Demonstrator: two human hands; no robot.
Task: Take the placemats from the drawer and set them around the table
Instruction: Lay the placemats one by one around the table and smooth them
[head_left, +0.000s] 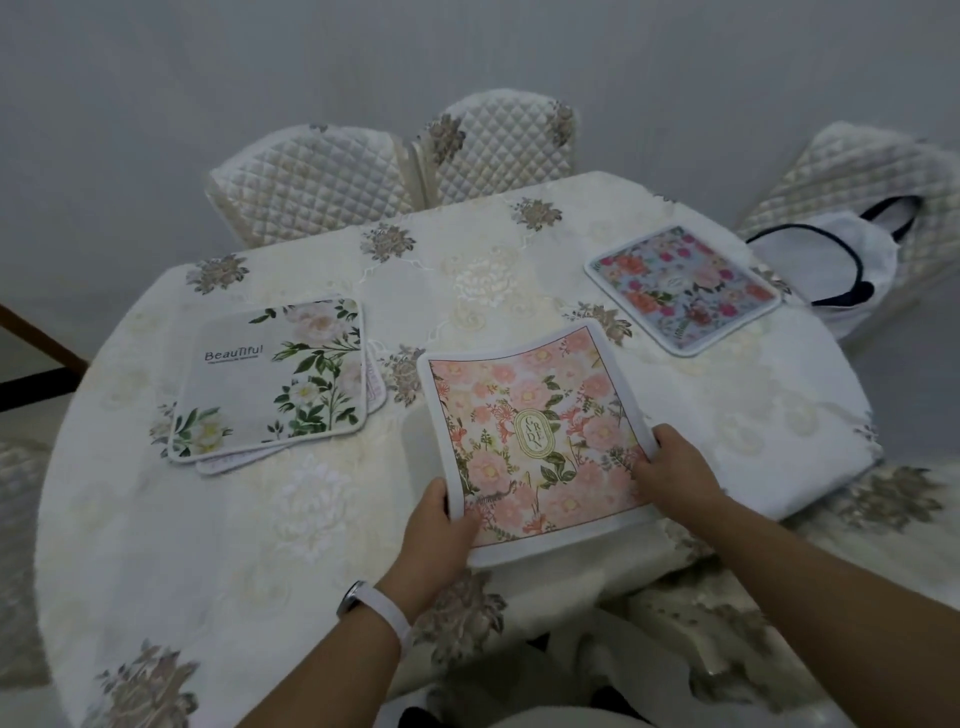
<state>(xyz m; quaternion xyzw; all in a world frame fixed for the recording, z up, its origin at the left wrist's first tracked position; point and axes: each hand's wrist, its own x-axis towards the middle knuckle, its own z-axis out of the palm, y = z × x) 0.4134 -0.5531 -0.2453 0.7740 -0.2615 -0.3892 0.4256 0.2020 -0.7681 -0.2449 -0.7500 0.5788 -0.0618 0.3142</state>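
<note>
A pink floral placemat (535, 436) marked "Garden" is held a little above the near right part of the table. My left hand (441, 535) grips its near left edge and my right hand (675, 467) grips its right edge. On the left of the table lies a small stack of placemats (270, 379), the top one grey-white with green leaves and the word "Beautiful". A blue placemat with red and pink flowers (683, 288) lies flat at the far right of the table.
The round table (260, 545) wears a cream embroidered cloth. Quilted chairs stand at the far side (311, 182), (498, 145) and far right (857, 176). A white bag with dark handles (841, 260) sits on the right chair.
</note>
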